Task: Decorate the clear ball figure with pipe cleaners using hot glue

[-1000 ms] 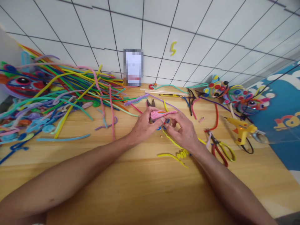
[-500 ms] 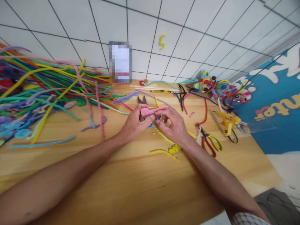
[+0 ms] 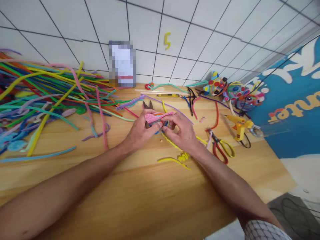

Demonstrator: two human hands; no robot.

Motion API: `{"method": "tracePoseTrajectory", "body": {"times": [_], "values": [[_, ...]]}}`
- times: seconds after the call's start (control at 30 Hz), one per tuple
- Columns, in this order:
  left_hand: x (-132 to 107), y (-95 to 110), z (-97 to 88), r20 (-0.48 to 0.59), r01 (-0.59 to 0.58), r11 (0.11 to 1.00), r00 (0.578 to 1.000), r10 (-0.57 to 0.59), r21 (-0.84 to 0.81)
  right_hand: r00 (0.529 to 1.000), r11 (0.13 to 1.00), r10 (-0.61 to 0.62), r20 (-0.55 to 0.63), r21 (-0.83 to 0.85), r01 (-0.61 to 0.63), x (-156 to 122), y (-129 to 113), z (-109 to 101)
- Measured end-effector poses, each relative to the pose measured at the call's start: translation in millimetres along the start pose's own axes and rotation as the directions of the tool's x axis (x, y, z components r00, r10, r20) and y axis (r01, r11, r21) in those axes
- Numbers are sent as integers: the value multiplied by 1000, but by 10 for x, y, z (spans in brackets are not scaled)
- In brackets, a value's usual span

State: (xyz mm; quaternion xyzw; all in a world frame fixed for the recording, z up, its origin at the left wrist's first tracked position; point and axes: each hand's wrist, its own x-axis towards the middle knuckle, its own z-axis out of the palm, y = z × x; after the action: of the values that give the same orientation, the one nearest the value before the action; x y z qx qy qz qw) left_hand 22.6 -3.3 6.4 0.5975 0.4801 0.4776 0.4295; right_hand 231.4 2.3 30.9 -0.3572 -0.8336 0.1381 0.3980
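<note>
Wooden table point(image 3: 140, 200) below the fingers, pale and lengthwise-grained, meeting a white tiled wall point(image 3: 82, 20) beyond them. Nearest: both forearms slant inward from the lower corners, the right elbow in a checked sleeve point(image 3: 262, 230), the wrists converging so that the hands nearly meet. Just to the near side of the right fingers lie a yellow coil point(image 3: 183, 156) and a loose yellow stem point(image 3: 167, 159). Left hand point(image 3: 140, 131): fingers curled behind a pink fuzzy piece point(image 3: 153, 117), thumb laid across its near side, gripping it; red, orange and blue parts show beneath the pink. Right hand point(image 3: 183, 131): bent at the knuckles, index at the piece's right end, thumb lower by the blue parts; contact partly covered, so cannot tell whether this pinch is closed. The piece sits between the two sets of fingertips. Well right of the right fingers: red-and-yellow-handled pliers point(image 3: 221, 146), then a yellow glue gun point(image 3: 240, 126). Just beyond the left fingers, a dark tool tip point(image 3: 148, 105), its lower part covered by the hand. Farther beyond both hands, a yellow cutter point(image 3: 168, 95). Left of the left fingers, a broad heap of coloured stems point(image 3: 45, 80). Farthest: a phone point(image 3: 122, 63), screen blurred, by the wall beyond the left hand; decorated figures point(image 3: 216, 85) beyond and right of the right hand.
</note>
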Motion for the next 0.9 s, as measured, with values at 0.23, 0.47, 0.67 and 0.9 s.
{"method": "tracePoseTrajectory", "body": {"times": [0.23,0.47,0.67,0.9], "values": [[-26,31,-20,46,31,992,999,-25,-125,1000,1000,4,-10,8,-4,1,-14,-4],[-19,21,-22,32,14,997,999,-11,-73,1000,1000,5,-21,27,-5,-7,2,13],[-5,-5,-3,14,-36,998,999,37,-58,1000,1000,26,3,17,-26,-13,-2,12],[-16,-32,-17,39,3,998,999,0,-68,1000,999,31,2,20,-31,-11,-9,8]]}}
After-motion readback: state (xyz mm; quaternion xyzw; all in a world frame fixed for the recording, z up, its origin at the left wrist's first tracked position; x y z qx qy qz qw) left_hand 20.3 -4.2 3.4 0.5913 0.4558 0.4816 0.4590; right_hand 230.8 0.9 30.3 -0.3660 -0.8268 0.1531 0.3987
